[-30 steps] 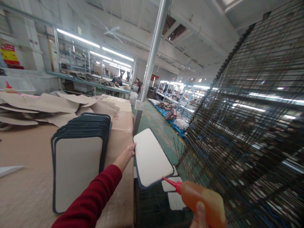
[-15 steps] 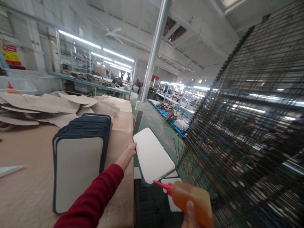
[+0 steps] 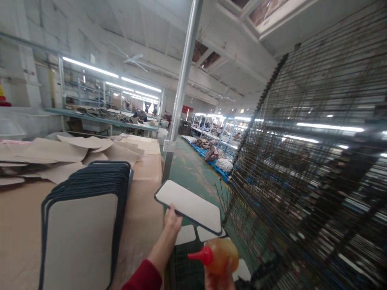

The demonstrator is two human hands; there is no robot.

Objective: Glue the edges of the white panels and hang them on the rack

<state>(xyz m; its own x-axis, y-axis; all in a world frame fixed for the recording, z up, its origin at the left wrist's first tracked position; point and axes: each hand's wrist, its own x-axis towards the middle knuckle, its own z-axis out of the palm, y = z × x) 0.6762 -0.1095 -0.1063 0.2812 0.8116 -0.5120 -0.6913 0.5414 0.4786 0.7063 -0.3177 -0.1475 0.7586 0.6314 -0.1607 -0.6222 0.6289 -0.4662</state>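
Note:
My left hand (image 3: 173,221) grips the near edge of a pale rectangular panel (image 3: 190,205) with rounded corners and a dark blue border, held tilted past the table's edge. In my right hand (image 3: 220,276), at the bottom of the view, is an amber glue bottle (image 3: 223,255) with a red nozzle pointing left. The nozzle is apart from the panel. Left of my arm, a stack of like panels (image 3: 80,237) leans on edge on the table. More pale panels (image 3: 186,234) lie below the held one on a dark surface.
The brown-covered table (image 3: 145,201) runs along the left, with loose beige sheets (image 3: 57,151) piled on it. A metal post (image 3: 181,80) rises at its far corner. A tall wire rack (image 3: 302,161) stands close on the right. A green floor aisle (image 3: 190,169) leads between them.
The held panel has turned and tipped flatter, and the glue bottle's nozzle has come away from its border. My view has shifted a little to the right and up.

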